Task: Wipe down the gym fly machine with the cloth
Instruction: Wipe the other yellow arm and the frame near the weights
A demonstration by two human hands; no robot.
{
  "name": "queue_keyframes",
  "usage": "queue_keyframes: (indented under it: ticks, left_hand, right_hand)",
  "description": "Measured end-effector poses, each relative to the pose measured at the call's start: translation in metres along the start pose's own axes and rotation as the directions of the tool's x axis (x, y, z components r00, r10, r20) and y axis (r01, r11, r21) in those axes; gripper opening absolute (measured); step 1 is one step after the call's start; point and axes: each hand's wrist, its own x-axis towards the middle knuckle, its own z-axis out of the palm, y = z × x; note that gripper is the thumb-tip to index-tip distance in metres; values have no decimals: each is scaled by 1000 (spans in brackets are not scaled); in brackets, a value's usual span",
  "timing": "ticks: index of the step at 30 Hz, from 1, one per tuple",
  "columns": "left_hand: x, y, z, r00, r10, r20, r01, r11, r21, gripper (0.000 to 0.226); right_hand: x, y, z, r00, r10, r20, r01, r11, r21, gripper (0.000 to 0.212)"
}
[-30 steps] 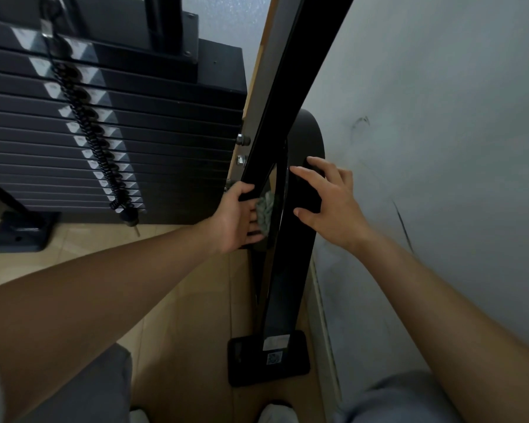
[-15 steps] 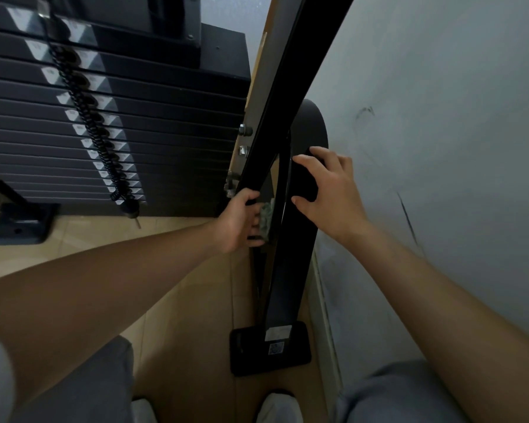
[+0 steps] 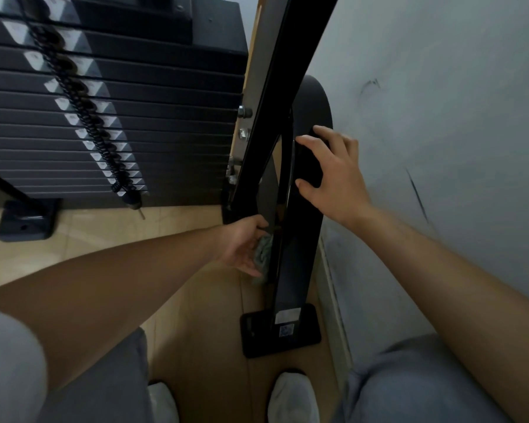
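Black-painted steel fills the middle of the view: the fly machine (image 3: 300, 270) stands close against the grey wall (image 3: 440, 117) on the right; its broad upright (image 3: 313, 102) rises from a foot plate (image 3: 310, 334) on the near wooden floor (image 3: 196, 315), and a slanted bar (image 3: 275, 87) crosses it toward the far top. The left hand (image 3: 243, 245) reaches in low from the left and holds the cloth (image 3: 264, 254), a bunched grey-green rag, against the left edge of the upright; the thumb lies above the rag and the fingers curl under it, so the cloth sits pinched between palm and steel, well below the other hand. The right hand (image 3: 333, 178) is higher and farther, laid on the front face of the upright; its fingers are spread and only lightly bent, thumb and fingertips touching the metal, with nothing held in it. To the far left the weight stack (image 3: 165, 117) shows its dark plates, a coiled cord (image 3: 83, 111) hanging down across them; two bolts (image 3: 245, 112) sit beside the slanted bar. White shoes (image 3: 293, 398) show at the near edge, just short of the foot plate.
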Motion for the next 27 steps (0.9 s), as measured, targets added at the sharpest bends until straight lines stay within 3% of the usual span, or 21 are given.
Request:
queue_keyframes:
  ticks: [6, 10, 15, 18, 24, 27]
  left_hand:
    - [-3, 26, -1, 975, 220, -23, -221, 970, -106, 50]
    - [-8, 30, -2, 955, 277, -106, -292, 941, -173, 41]
    - [-5, 10, -6, 976, 185, -113, -174, 979, 105, 22]
    - [-5, 6, -13, 972, 181, -147, -128, 940, 316, 21]
    - [2, 29, -33, 850, 425, -311, -306, 879, 367, 13]
    - [12, 45, -37, 758, 598, -260, -471, 778, 417, 13]
  right_hand:
    - [0, 0, 0, 1000, -6, 7, 6, 1000, 8, 69]
    - [-1, 1, -1, 1000, -8, 0, 8, 1000, 28, 69]
    - [-2, 2, 0, 1000, -14, -9, 14, 999, 31, 69]
    - [-4, 3, 1, 1000, -10, -16, 11, 999, 43, 69]
    - [-5, 3, 0, 1000, -19, -20, 20, 998, 55, 70]
    - [-5, 3, -1, 1000, -17, -14, 18, 999, 46, 70]
